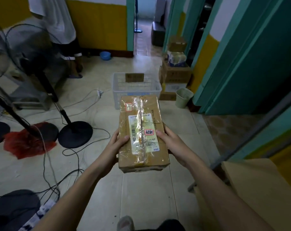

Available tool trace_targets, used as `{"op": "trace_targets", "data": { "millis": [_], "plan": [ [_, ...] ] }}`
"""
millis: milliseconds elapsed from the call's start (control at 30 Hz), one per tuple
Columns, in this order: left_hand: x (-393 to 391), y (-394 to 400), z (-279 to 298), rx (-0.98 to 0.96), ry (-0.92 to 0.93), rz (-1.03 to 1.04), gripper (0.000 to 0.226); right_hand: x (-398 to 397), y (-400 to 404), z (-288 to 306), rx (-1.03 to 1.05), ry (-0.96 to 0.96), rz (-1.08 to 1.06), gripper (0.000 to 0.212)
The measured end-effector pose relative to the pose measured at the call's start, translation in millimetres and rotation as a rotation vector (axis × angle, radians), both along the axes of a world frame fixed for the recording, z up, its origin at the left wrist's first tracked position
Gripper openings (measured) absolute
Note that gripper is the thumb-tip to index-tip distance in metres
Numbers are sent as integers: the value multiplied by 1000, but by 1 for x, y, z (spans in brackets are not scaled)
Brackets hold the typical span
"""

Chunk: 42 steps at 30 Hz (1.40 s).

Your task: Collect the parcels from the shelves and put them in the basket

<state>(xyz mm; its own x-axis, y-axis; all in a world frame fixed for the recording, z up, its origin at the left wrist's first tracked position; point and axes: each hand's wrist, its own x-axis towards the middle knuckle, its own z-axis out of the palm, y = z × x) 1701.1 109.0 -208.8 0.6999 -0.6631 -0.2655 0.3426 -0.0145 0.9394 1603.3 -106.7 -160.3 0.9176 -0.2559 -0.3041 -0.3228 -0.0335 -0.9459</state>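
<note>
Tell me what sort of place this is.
Probably a small parcel pick-up or storage room inside an ordinary building, not a warehouse. Both hands grip a taped cardboard parcel with shipping labels, a white plastic basket waits on the tiled floor, and stacked cartons stand by a teal door frame.

parcel [142,130] label, "376", rest illegible

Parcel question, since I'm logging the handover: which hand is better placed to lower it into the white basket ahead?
Neither clearly, though the right has a slight edge. Both the left hand and right hand hold the parcel at its near sides. The basket sits straight ahead, slightly right of centre.
</note>
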Motion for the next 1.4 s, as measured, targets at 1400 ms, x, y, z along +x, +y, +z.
{"op": "trace_targets", "data": {
  "millis": [1400],
  "plan": [
    [780,-306,-217,955,-304,86,28,837,-246,-278,-97,458,-257,20]
  ]
}}
